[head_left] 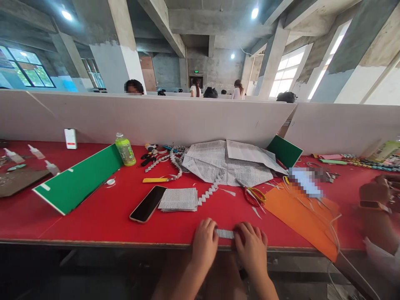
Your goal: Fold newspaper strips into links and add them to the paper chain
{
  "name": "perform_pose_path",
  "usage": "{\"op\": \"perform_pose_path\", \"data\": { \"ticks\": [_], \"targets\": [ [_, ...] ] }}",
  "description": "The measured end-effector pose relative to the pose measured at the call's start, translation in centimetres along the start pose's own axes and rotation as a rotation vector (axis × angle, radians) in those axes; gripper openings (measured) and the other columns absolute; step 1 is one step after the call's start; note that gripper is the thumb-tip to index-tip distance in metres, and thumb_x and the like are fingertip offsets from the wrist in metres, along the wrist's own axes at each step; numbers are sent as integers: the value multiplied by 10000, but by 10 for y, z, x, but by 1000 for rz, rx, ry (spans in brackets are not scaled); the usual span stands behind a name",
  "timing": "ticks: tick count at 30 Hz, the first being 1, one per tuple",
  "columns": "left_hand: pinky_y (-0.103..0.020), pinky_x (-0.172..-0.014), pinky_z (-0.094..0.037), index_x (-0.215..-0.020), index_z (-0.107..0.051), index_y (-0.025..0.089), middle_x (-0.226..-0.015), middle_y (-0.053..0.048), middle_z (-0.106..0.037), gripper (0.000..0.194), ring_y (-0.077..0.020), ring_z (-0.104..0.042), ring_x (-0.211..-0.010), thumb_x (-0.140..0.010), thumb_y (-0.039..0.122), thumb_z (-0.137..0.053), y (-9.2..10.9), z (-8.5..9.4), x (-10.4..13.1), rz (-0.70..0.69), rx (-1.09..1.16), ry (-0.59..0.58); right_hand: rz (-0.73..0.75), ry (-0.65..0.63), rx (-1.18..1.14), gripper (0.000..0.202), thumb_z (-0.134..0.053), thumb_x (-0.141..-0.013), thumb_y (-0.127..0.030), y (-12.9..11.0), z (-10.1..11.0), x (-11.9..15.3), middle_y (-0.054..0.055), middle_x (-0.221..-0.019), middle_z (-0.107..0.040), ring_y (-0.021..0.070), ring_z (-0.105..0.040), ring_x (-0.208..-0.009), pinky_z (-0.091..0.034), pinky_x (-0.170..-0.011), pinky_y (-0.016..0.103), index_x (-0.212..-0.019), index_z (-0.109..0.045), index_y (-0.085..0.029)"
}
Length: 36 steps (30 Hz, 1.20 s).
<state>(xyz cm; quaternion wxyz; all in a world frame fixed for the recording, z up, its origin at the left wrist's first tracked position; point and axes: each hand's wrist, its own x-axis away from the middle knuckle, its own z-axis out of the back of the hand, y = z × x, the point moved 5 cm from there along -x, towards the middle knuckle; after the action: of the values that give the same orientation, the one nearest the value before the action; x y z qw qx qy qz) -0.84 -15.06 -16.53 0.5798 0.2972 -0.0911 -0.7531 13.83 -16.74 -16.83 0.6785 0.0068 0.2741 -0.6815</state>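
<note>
Near the front edge of the red table (103, 227), a narrow folded strip of printed paper (225, 234) lies between my two hands. My left hand (205, 241) grips its left end with curled fingers. At the right end, my right hand (251, 243) is closed on it in the same way; both thumbs are mostly hidden. Just beyond stands a stack of printed paper pieces (178, 199), with a black phone (148, 204) to its left. A zigzag folded-paper chain (208, 194) runs from the stack toward large printed sheets (206, 160).
Yellow-handled scissors (254, 195) lie to the right, beside orange paper (300, 216) crossed by a white cable (336, 233). Green boards (81, 179) and a green bottle (125, 150) stand at left. Another person's arm (376, 204) is at far right. A white partition (156, 116) borders the back.
</note>
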Motion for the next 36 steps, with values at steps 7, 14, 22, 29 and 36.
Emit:
{"op": "perform_pose_path", "data": {
  "ticks": [7, 14, 22, 29, 36],
  "targets": [
    [-323, -683, -405, -788, -507, 185, -811, -41, -541, 128, -197, -507, -776, -815, 113, -405, 10, -6, 0, 52, -123, 33, -62, 43, -27, 109, -449, -801, -256, -12, -3, -1, 57, -891, -614, 253, -511, -846, -307, -836, 440, -828, -552, -232],
    [-325, -709, -388, -822, -526, 180, -852, -43, -542, 158, -198, -499, -808, -856, 129, -381, 10, -8, 1, 87, -175, 7, -78, 91, -111, 274, -418, -841, -390, -17, -19, 11, 89, -1064, -592, 284, -480, -1021, -309, -889, 451, -1002, -555, -216],
    [-325, -755, -360, -914, -546, 229, -946, -20, -557, 317, -197, -489, -890, -812, 0, -353, -16, 6, 0, 49, -96, -80, -78, -33, -316, 240, -369, -865, -282, 10, -11, 9, 53, -1018, -623, 219, -536, -963, -372, -846, 357, -1006, -557, -234],
    [-314, -767, -383, -952, -555, 218, -958, -35, -557, 362, -191, -492, -910, -791, -27, -344, -38, 18, -2, 32, -45, -86, -40, -62, -252, 348, -372, -781, -136, 12, -12, 8, 42, -1044, -628, 234, -529, -991, -348, -858, 386, -1026, -589, -257],
    [-324, -765, -401, -980, -557, 213, -959, -56, -544, 304, -201, -498, -909, -841, 58, -336, -33, 18, 2, 14, -28, -26, -80, -74, -256, 274, -447, -834, -355, 1, -5, 4, 49, -1086, -617, 249, -517, -1028, -344, -878, 403, -1044, -595, -261]
  ]
}}
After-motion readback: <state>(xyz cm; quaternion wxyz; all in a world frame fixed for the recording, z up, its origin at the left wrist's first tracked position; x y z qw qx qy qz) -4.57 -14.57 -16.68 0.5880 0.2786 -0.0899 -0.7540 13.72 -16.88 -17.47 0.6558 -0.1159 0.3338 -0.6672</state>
